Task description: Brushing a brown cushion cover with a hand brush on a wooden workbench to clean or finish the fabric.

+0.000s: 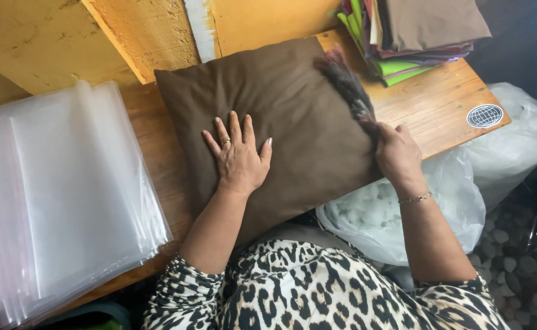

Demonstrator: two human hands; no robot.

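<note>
left hand (pixel 239 160) flat on brown cushion (pixel 293 116), round sticker (pixel 484 115) right.

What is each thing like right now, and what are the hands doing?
Brown pillow: stuffed, lying flat on the wooden table.
Left hand: open, palm pressed on the pillow.
Right hand: fingers closed at the pillow's fringed edge.
Clear plastic bags: stacked flat.
Stuffing bag: open, white filling showing.
Fabric stack: folded, piled.
</note>
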